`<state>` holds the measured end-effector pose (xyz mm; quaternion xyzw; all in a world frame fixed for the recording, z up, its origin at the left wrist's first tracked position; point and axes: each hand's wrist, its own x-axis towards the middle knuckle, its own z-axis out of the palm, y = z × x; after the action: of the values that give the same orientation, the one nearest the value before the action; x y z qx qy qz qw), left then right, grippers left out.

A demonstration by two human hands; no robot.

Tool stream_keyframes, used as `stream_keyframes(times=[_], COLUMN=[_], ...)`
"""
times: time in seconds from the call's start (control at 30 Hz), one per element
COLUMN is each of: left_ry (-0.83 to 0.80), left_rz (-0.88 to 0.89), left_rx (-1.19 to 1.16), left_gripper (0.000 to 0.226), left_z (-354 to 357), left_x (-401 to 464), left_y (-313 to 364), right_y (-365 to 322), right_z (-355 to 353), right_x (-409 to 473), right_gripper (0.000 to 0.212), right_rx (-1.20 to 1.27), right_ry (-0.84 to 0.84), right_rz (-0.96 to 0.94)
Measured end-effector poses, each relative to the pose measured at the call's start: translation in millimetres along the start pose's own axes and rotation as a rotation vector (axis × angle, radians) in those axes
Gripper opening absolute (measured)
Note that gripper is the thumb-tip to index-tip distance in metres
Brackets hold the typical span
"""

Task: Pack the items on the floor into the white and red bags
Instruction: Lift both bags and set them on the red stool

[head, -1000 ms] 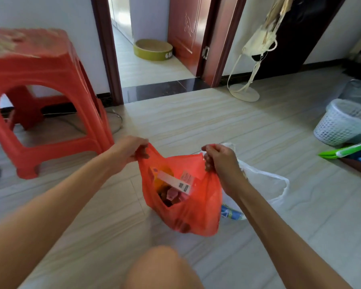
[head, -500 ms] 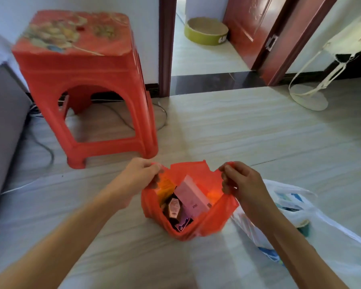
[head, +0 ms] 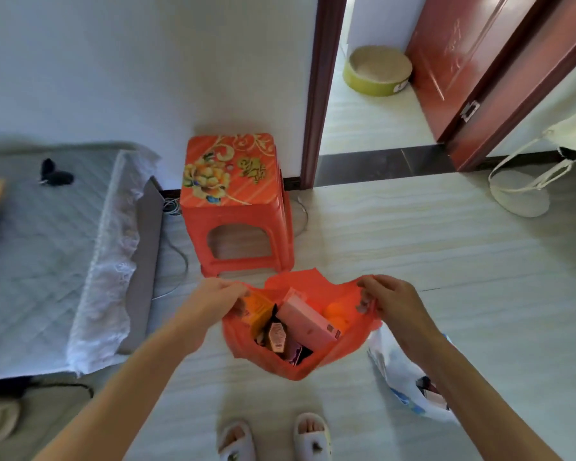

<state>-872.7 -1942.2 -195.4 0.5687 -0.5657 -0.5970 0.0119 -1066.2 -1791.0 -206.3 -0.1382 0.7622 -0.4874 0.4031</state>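
Red plastic, thin and crinkled: the red bag hangs between the two hands, its mouth stretched open toward the camera. The left hand pinches the bag's left edge with curled fingers; the right hand pinches the right edge the same way. The opening therefore runs left to right between the two hands, and both grip at about the same height, so neither is nearer the load than the other.

Inside, a pink box lies slanted, its long axis running from the upper left down to the lower right. Left of it is one orange box, below that one small brown packet, and to the right something round and orange, too blurred to name. More dark items sit underneath, uncountable.

One white bag lies on the floor just right of the red one, under the right forearm, with items in it. I see no loose items on the floor, so packing looks nearly complete.

One red stool stands behind the bag.
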Motion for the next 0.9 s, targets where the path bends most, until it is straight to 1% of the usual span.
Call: stream_keyframes(times=[0.17, 0.23, 0.33, 0.43, 0.53, 0.63, 0.7, 0.8, 0.9], left_ry=[0.143, 0.184, 0.206, 0.234, 0.261, 0.245, 0.224, 0.200, 0.204], left_rz=[-0.074, -0.078, -0.033, 0.036, 0.079, 0.096, 0.110, 0.129, 0.114], left_rx=[-0.092, -0.115, -0.149, -0.196, -0.262, -0.302, -0.335, -0.306, -0.333], left_gripper=[0.031, 0.028, 0.022, 0.022, 0.024, 0.022, 0.022, 0.022, 0.017], left_z=[-51, -68, -85, -104, -129, -153, -170, -196, -218], left_x=[-70, -94, -115, -124, -111, -82, -56, -9, 36], left_y=[65, 92, 127, 157, 187, 213, 231, 260, 291], right_y=[-106, -147, -196, -239, -278, -307, -324, -349, -373], right_z=[-7, -8, -6, 2, 16, 35, 50, 75, 99], right_x=[-40, -49, -52, -49, -31, -1, 26, 71, 114], right_gripper=[0.026, 0.026, 0.025, 0.023, 0.022, 0.023, 0.024, 0.025, 0.024], right_rx=[-0.044, -0.072, -0.058, -0.042, -0.021, -0.017, -0.009, 0.010, 0.047], right_ry=[-0.178, -0.218, -0.248, -0.262, -0.268, -0.257, -0.245, -0.196, -0.165], right_rz=[-0.033, -0.062, -0.101, -0.143, -0.173, -0.175, -0.168, -0.146, -0.111])
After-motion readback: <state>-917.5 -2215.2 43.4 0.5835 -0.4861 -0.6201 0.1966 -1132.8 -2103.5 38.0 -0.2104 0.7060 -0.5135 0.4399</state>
